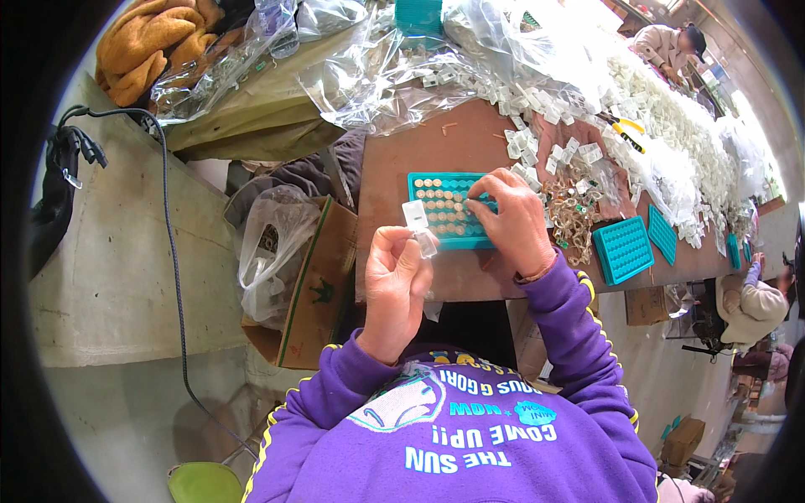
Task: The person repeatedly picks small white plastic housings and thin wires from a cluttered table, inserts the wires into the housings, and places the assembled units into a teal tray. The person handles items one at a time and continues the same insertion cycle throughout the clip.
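A teal tray (468,243) with rows of round hollows lies on the brown tabletop in front of me. Small round beige pieces (434,194) fill many hollows on its left side. My left hand (391,289) pinches a small clear plastic box (426,244) by the tray's left edge, and its lid part (414,215) stands up, opened. Over the tray's right half is my right hand (518,222), thumb and fingertips brought together close to the beige pieces. Whatever sits between those fingertips is too small to make out.
Right of the tray lie a heap of ring-shaped pieces (574,220), more teal trays (623,250) and yellow-black pliers (625,132). Clear boxes (671,159) pile up behind. A cardboard box (314,285) stands left of the table. Other people (671,50) work at the right.
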